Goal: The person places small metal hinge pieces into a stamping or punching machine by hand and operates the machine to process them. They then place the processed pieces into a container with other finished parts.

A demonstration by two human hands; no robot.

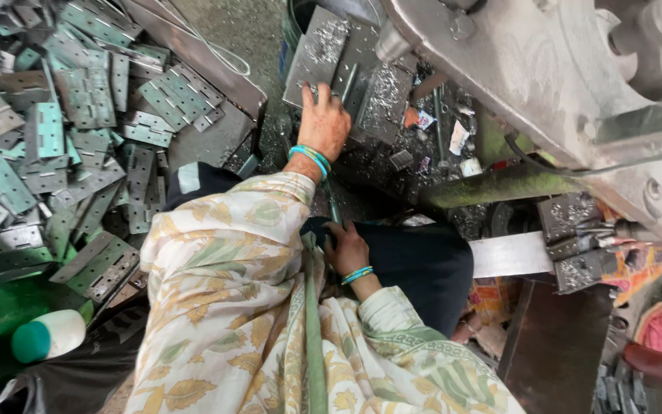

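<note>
Grey machine (545,69): upper right. Hinge pile (63,138): far left of machine. Metal hinge plate (346,65): beside machine's left end, long axis running away from the person. Left hand (325,123): arm extended, fingers pressing plate's near edge. Right hand (346,249): below, curled on dark lap, holding nothing.

I wear a loose cream tunic printed with green and yellow leaves, its sleeves ending in a patterned border, filling the lower middle of the frame. A plain green scarf runs down its centre, and dark trousers cover my lap at mid-frame. My left hand (323,121) and right hand (346,249) each carry stacked turquoise and blue bangles at the wrist.
</note>
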